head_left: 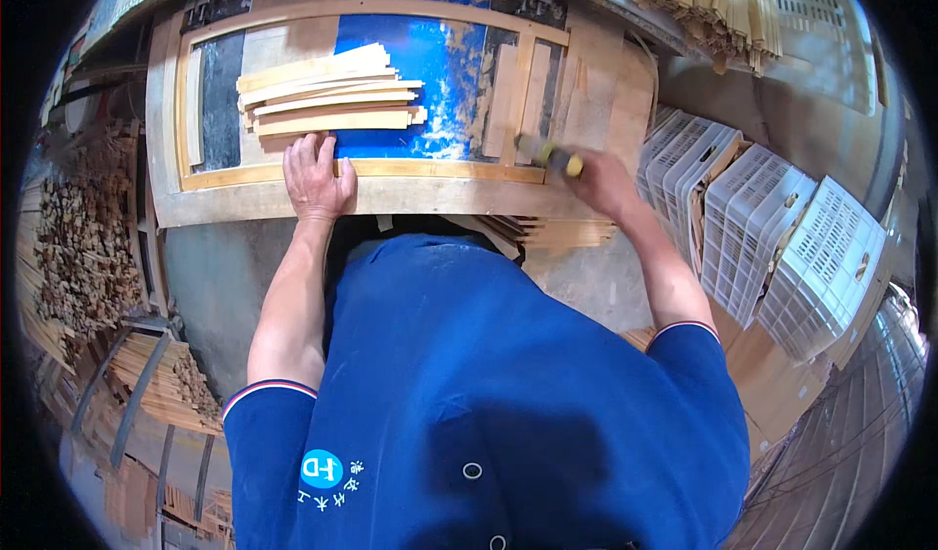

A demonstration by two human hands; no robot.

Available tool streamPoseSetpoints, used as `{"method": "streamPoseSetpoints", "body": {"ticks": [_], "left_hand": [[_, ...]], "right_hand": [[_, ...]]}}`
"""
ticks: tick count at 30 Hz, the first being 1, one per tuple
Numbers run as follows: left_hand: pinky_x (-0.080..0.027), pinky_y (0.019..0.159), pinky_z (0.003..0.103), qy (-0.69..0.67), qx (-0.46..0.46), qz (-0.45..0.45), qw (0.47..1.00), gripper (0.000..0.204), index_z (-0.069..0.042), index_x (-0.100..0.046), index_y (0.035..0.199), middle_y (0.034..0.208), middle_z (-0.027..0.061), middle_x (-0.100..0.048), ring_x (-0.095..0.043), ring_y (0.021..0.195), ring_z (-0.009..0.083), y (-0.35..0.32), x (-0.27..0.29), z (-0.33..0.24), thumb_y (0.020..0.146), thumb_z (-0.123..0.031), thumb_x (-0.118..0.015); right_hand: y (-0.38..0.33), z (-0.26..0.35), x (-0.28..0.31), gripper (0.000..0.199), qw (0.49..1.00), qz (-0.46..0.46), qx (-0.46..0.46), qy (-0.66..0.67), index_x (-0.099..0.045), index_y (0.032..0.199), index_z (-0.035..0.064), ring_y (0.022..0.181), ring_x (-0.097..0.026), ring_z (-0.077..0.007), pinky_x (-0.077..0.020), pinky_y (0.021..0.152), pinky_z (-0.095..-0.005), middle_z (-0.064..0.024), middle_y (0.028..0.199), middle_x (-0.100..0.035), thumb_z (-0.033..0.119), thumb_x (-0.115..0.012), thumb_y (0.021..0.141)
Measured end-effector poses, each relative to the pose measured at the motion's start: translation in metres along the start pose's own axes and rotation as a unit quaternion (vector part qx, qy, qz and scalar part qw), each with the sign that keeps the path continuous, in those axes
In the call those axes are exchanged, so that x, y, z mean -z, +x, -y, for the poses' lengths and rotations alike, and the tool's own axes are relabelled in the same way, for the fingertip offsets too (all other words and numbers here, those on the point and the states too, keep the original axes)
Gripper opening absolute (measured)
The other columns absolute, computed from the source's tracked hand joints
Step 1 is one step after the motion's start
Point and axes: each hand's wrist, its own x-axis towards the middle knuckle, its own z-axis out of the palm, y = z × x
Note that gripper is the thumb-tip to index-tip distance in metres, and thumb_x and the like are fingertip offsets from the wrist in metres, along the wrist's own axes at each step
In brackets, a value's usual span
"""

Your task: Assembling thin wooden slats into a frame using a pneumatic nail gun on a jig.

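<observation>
**Gripping a yellow-and-black hand tool (550, 154)**

Holding it in a closed right hand (594, 179) over a rectangular pale-wood frame (420, 7). Resting the left hand (320, 177), loosely spread and empty, at the near rail (430, 169), just beside stacked thin pale-wood strips (332, 96).

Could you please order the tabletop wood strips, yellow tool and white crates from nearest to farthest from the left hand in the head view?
1. Wood strips, beyond the left hand.
2. Yellow tool, in the right hand.
3. White crates, far right.
</observation>
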Motion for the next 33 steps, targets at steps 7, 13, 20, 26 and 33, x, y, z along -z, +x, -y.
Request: {"method": "streamPoseSetpoints", "body": {"ticks": [7, 13, 20, 26, 33], "left_hand": [[-0.036, 0.111, 0.053, 0.0, 0.003, 0.004, 1.0, 0.046, -0.008, -0.067, 0.118, 0.127, 0.0162, -0.055, -0.051, 0.124, 0.0361, -0.003, -0.003, 0.002, 0.078, -0.03, -0.069], [-0.036, 0.111, 0.053, -0.003, -0.002, 0.001, 1.0, 0.046, -0.008, -0.067, 0.118, 0.127, 0.0162, -0.056, -0.051, 0.124, 0.0363, -0.003, -0.005, 0.004, 0.078, -0.031, -0.069], [-0.037, 0.11, 0.054, -0.017, 0.008, 0.009, 1.0, 0.044, -0.009, -0.067, 0.116, 0.126, 0.0155, -0.055, -0.05, 0.123, 0.0355, -0.003, 0.0, 0.011, 0.077, -0.031, -0.069], [-0.036, 0.11, 0.055, -0.038, 0.028, 0.03, 0.998, 0.046, -0.006, -0.066, 0.116, 0.124, 0.0186, -0.055, -0.05, 0.123, 0.0376, -0.001, 0.007, 0.001, 0.076, -0.031, -0.07], [-0.034, 0.113, 0.053, -0.114, 0.013, 0.01, 0.993, 0.035, -0.008, -0.07, 0.107, 0.124, 0.0175, -0.058, -0.05, 0.123, 0.0359, -0.007, 0.017, 0.012, 0.079, -0.028, -0.07]], "right_hand": [[-0.038, -0.009, -0.047, 0.041, 0.995, 0.018, 0.083, -0.046, -0.061, 0.12, 0.0114, 0.091, -0.068, -0.0384, -0.0544, 0.076, -0.0487, -0.0173, 0.1, -0.071, 0.012, -0.064, 0.079], [-0.032, -0.001, -0.048, 0.042, 0.995, 0.054, 0.047, -0.076, -0.06, 0.121, 0.0112, 0.094, -0.067, -0.0385, -0.0543, 0.079, -0.0485, -0.0173, 0.104, -0.07, 0.01, -0.064, 0.079], [-0.027, 0.021, -0.036, 0.042, 0.997, 0.062, 0.003, -0.052, -0.06, 0.121, 0.0126, 0.1, -0.065, -0.0419, -0.0532, 0.084, -0.0499, -0.0203, 0.108, -0.07, 0.009, -0.064, 0.079], [-0.027, 0.017, -0.032, 0.046, 0.996, 0.071, -0.001, -0.053, -0.062, 0.125, 0.0107, 0.096, -0.067, -0.0434, -0.0534, 0.083, -0.0522, -0.0235, 0.102, -0.07, 0.013, -0.069, 0.08], [0.077, 0.157, 0.002, 0.03, 0.992, 0.085, 0.032, 0.082, -0.067, 0.104, -0.002, 0.069, -0.061, -0.0173, -0.0508, 0.067, -0.0394, -0.0123, 0.073, -0.064, 0.014, -0.07, 0.079]]}}
